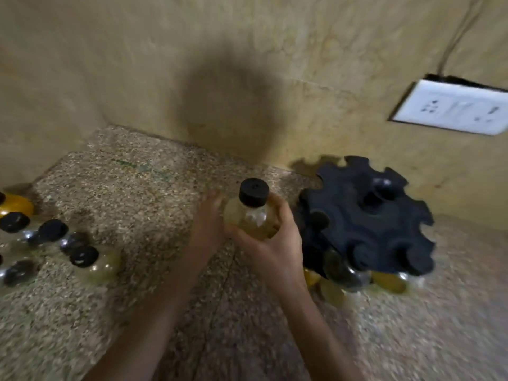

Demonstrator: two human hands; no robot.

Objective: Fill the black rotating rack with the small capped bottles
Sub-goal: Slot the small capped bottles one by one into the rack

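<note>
A small clear bottle (251, 215) with a black cap and yellowish fill stands upright in my right hand (275, 243), just left of the black rotating rack (368, 215). My left hand (207, 218) lies behind and left of the bottle, touching or nearly touching it; blur hides its grip. The rack has notched slots around its rim, and several capped bottles hang in its near side (387, 281). A cluster of loose black-capped bottles (52, 243) stands at the far left on the speckled counter.
The speckled stone counter (137, 188) meets a tan wall at the back and left. A white socket plate (450, 108) with a cable sits on the wall above the rack.
</note>
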